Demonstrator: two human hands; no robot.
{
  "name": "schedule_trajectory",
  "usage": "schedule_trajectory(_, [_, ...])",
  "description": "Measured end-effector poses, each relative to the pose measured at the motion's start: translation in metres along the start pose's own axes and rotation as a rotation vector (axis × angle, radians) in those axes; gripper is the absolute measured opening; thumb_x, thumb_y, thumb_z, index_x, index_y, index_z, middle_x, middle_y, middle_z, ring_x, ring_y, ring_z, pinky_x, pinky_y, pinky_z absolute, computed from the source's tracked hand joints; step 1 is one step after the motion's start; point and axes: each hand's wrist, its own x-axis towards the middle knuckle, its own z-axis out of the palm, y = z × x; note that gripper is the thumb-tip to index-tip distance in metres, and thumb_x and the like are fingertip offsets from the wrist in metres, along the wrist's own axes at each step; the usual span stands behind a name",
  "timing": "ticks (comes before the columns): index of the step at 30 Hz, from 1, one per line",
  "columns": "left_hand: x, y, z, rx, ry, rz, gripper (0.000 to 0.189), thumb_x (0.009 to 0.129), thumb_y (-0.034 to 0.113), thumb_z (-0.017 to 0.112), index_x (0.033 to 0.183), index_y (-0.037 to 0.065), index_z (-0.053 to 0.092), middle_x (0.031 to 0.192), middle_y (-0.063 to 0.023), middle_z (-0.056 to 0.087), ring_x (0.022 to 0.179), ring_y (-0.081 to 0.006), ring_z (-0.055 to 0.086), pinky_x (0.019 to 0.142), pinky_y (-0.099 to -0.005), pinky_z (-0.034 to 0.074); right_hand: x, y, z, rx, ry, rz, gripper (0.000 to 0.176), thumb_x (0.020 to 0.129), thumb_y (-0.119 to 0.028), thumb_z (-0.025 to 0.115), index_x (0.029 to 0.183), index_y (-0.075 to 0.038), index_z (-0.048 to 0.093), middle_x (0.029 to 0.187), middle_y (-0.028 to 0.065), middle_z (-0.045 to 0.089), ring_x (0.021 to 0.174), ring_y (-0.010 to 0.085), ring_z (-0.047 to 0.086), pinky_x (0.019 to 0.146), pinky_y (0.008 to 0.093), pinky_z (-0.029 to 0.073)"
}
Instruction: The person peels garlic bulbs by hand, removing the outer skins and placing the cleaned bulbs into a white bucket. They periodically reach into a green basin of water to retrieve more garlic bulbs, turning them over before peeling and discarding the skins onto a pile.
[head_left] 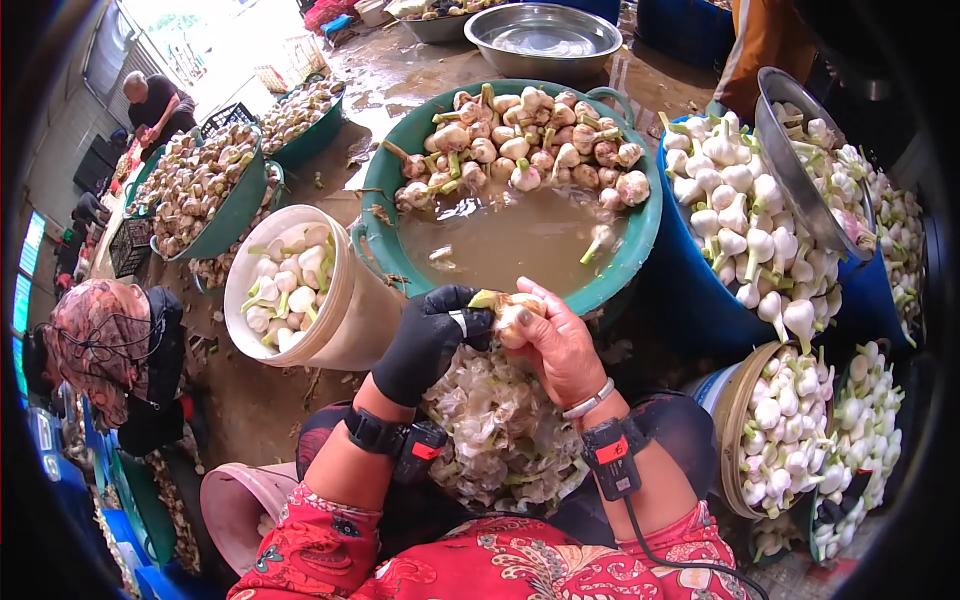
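A garlic bulb (512, 322) with a short greenish stem is held between my two hands, above a heap of papery garlic skins (500, 430) at my lap. My left hand (440, 335), in a black glove, has its fingers closed at the stem end. Bare, my right hand (562, 355) grips the bulb's body with the thumb pressed on it. Just beyond stands a green basin (378, 225) of murky water, with unpeeled garlic bulbs (530, 135) piled at its far side. A loose garlic piece (598, 243) floats near its right edge.
To the left, a white bucket (350, 335) holds peeled garlic; a pink bucket (225, 510) stands nearer me. At right are a blue tub (690, 275) and a cream bucket (735, 440) of white bulbs. A metal bowl (545, 45) stands behind. Co-workers (155, 105) are at left.
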Motion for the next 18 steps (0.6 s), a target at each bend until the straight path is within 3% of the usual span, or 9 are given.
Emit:
schedule_trajectory(4, [-0.001,-0.008,-0.01,0.324,0.011,0.14,0.022,0.083,0.002,0.06,0.104,-0.003,0.063,0.084,-0.004,0.065,0.072,-0.0126,0.06,0.067,-0.027,0.049,0.001,-0.006,-0.008,0.119,-0.128,0.185,0.045,0.091,-0.03,0.058,0.124,-0.001,0.05,0.098,0.01,0.061,0.079,0.0158,0.061,0.066,0.0263,0.049])
schedule_trajectory(6, [0.002,-0.012,-0.015,0.862,0.031,0.429,0.024,0.085,0.001,0.057,0.108,-0.002,0.062,0.089,-0.0036,0.066,0.077,-0.0119,0.06,0.07,-0.0274,0.049,-0.001,-0.012,-0.007,0.266,-0.111,0.396,0.043,0.091,-0.034,0.055,0.12,-0.002,0.053,0.097,0.0116,0.062,0.078,0.0181,0.061,0.062,0.0264,0.048])
schedule_trajectory(7, [0.001,-0.012,-0.013,0.857,0.035,0.429,0.024,0.085,0.001,0.057,0.108,-0.002,0.062,0.089,-0.0036,0.066,0.077,-0.0119,0.06,0.07,-0.0274,0.049,0.0,-0.012,-0.006,0.253,-0.133,0.303,0.043,0.09,-0.031,0.057,0.122,-0.002,0.051,0.101,0.012,0.062,0.081,0.0195,0.062,0.066,0.0285,0.05])
schedule_trajectory(9, [-0.005,-0.004,-0.004,0.28,-0.01,0.154,0.032,0.085,-0.001,0.056,0.117,-0.002,0.059,0.1,-0.0058,0.065,0.087,-0.0135,0.061,0.078,-0.0278,0.049,0.003,-0.007,-0.007,0.22,-0.065,0.203,0.043,0.09,-0.028,0.057,0.123,-0.002,0.05,0.102,0.0121,0.062,0.083,0.02,0.063,0.069,0.0292,0.051])
schedule_trajectory(10, [-0.005,0.0,-0.001,0.283,-0.013,0.156,0.032,0.085,-0.001,0.056,0.117,-0.002,0.059,0.1,-0.0058,0.065,0.087,-0.0135,0.061,0.078,-0.0278,0.049,0.005,-0.006,-0.007,0.186,0.002,0.101,0.043,0.089,-0.025,0.058,0.124,-0.001,0.049,0.104,0.0122,0.061,0.086,0.0206,0.063,0.072,0.0299,0.051])
schedule_trajectory(11, [-0.005,0.002,0.002,0.049,-0.054,0.081,0.036,0.085,-0.001,0.057,0.121,-0.002,0.056,0.105,-0.0066,0.064,0.091,-0.0138,0.061,0.082,-0.0275,0.048,0.004,-0.008,-0.007,0.188,-0.017,0.088,0.043,0.087,-0.014,0.059,0.126,-0.001,0.047,0.108,0.0114,0.06,0.09,0.0197,0.062,0.079,0.0306,0.052])
schedule_trajectory(12, [-0.005,0.003,0.004,-0.186,-0.094,0.006,0.04,0.085,-0.001,0.057,0.126,-0.001,0.053,0.111,-0.0074,0.063,0.096,-0.014,0.06,0.085,-0.0272,0.047,0.004,-0.01,-0.006,0.184,-0.019,0.086,0.043,0.087,-0.014,0.059,0.126,-0.001,0.047,0.108,0.0114,0.06,0.09,0.0197,0.062,0.079,0.0306,0.052])
schedule_trajectory(14, [-0.004,0.004,0.008,-0.26,-0.13,0.022,0.045,0.085,0.001,0.06,0.129,-0.002,0.05,0.114,-0.008,0.061,0.099,-0.0138,0.059,0.088,-0.0272,0.047,0.003,-0.01,-0.002,0.17,-0.019,0.029,0.045,0.085,-0.008,0.059,0.128,-0.001,0.046,0.11,0.0105,0.059,0.092,0.0178,0.061,0.081,0.0299,0.051])
schedule_trajectory(18, [-0.004,0.005,0.011,-0.086,-0.063,0.074,0.041,0.084,0.001,0.061,0.124,-0.002,0.055,0.107,-0.0064,0.063,0.093,-0.0115,0.059,0.083,-0.0257,0.047,0.002,-0.01,-0.001,0.16,-0.024,-0.002,0.048,0.084,-0.002,0.062,0.128,0.001,0.045,0.105,0.0064,0.059,0.093,0.013,0.057,0.082,0.0271,0.051])
